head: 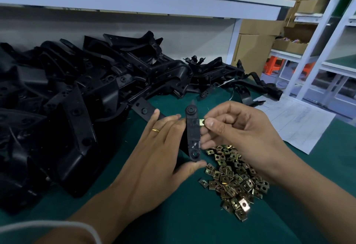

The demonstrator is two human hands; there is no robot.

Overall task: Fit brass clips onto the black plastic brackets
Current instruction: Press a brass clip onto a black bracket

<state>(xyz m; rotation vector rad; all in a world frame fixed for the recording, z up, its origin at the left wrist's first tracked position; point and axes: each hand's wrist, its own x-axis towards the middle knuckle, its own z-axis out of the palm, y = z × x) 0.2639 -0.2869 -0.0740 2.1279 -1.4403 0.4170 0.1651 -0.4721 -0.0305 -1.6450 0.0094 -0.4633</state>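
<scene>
Above green mat [173, 224], left hand [159, 159] grips bracket [193, 133], right hand [237, 133] pinches clip [201, 122] at its edge

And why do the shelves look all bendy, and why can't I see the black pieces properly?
Head view: the wide lens bends the white shelf near the edges; dim light makes the heap of black brackets merge into one dark mass; the brass clips catch small glints; the sleeve at the bottom is blurred.

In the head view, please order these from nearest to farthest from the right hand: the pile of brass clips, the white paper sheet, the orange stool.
From the right hand:
1. Pile of brass clips, just below it.
2. White paper sheet, to its right on the table.
3. Orange stool, far behind.
</scene>
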